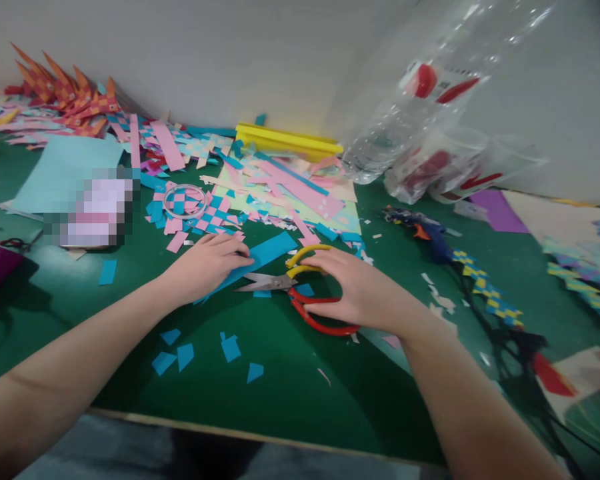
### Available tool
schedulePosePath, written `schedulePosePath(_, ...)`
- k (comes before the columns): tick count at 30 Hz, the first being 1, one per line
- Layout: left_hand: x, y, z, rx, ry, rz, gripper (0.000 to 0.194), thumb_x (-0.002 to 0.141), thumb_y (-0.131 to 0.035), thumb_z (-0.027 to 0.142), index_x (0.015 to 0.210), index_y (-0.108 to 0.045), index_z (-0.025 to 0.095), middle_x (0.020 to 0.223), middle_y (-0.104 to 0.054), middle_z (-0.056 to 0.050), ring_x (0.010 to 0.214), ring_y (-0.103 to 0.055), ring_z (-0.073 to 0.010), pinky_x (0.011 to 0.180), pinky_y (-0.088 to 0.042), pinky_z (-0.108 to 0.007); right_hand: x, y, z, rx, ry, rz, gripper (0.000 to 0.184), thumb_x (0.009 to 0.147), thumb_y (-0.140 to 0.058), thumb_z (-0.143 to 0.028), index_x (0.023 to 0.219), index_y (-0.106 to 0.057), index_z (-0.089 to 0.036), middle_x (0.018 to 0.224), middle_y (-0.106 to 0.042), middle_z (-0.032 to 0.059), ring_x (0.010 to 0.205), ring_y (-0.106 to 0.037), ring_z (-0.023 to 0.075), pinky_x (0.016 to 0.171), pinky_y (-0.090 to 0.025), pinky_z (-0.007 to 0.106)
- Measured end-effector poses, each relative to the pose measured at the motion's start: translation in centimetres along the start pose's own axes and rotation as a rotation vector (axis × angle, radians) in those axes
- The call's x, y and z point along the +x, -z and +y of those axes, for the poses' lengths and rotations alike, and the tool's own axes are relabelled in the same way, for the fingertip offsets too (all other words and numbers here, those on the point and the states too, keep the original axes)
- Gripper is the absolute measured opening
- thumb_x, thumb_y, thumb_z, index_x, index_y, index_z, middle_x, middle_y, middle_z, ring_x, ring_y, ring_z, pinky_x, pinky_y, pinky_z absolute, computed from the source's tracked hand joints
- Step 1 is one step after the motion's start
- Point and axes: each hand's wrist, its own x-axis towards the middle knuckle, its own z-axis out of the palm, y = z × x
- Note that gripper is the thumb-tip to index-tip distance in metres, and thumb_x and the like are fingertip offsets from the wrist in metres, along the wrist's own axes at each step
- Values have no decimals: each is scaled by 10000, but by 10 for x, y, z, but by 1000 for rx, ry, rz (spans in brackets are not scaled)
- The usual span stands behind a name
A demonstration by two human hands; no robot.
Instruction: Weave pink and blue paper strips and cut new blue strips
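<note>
- Centrally, a flat strip of bright blue paper slants across the dark green worktop, its upper end toward the frame's upper right.
- Left of centre, the left hand, palm down, has its curled fingers closed on the strip.
- Right of centre, the right hand is clasped on metal scissors with one yellow and one red handle; the blades stand parted and point left, just beside the strip's lower edge. Whether they touch it cannot be told.
- Below centre, small angular blue paper scraps lie scattered.
- Above the left hand, a clear round ring rests on a pink-and-blue woven paper mass.
- Upper centre, a long folded yellow piece lies near the grey wall, behind pink and blue cuttings.
- Upper left, spiky orange-and-red checkered paperwork stands beyond a pale blue paper sheet.
- Upper right, transparent plastic packaging with red markings leans by the wall.
</note>
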Motion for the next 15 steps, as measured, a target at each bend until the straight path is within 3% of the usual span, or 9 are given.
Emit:
schedulePosePath(6,-1,-4,2,-78,-32,-13,500,866,-349,-17,1233,-573,239,1332,-567,-32,1310,-428,-197,1092,-290,-438,1,-4,2,-33,72,44,522,780,-654,-433,1239,-547,-208,1288,-580,125,1246,-504,322,1023,-441,528)
schedulePosePath(15,3,0,1,-260,-81,-129,499,896,-343,23,1327,-511,210,1428,-493,-23,1403,-319,-170,1165,-232,-464,6,-8,0,-9,129,30,517,817,-610,-437,1286,-522,-238,1272,-571,131,1209,-522,327,995,-452,538)
